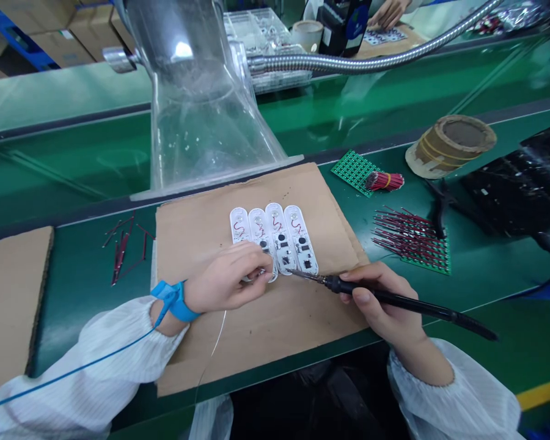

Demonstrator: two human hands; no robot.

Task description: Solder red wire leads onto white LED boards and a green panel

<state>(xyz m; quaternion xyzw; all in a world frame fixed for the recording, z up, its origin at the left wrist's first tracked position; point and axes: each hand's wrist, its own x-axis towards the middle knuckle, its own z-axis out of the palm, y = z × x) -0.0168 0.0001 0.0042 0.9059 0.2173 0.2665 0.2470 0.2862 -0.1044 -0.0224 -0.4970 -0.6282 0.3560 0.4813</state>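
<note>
- Soldering iron (394, 299): held pen-style in the right hand (385, 305), fingers closed round the black grip; tip lies at the lower edge of the row of boards, at or just beside the right-hand pair. Judgement: a low, steady angle with the heel of the hand rested on the cardboard would keep the tip on one pad only.
- White oblong circuit boards (275, 235): four, side by side and touching, on the cardboard sheet (197, 226); each carries a short red wire.
- Left hand (231, 278): fingers curled down on the lower ends of the left boards, pinning them; a thin strand, probably solder wire (213, 348), runs from under the hand toward the desk edge. Whether the fingers pinch it cannot be told. Judgement: the fingertips sit close to the hot tip and are best kept clear of it.
- Blue wrist strap (176, 299): on the left wrist, cord trailing left.
- Red wire pieces (406, 235): loose pile on a green panel, right of the cardboard, well apart from the work.
- Clear fume hood (197, 104): behind the cardboard on the green desk (87, 269).
- Tape roll (451, 143): far right.
</note>
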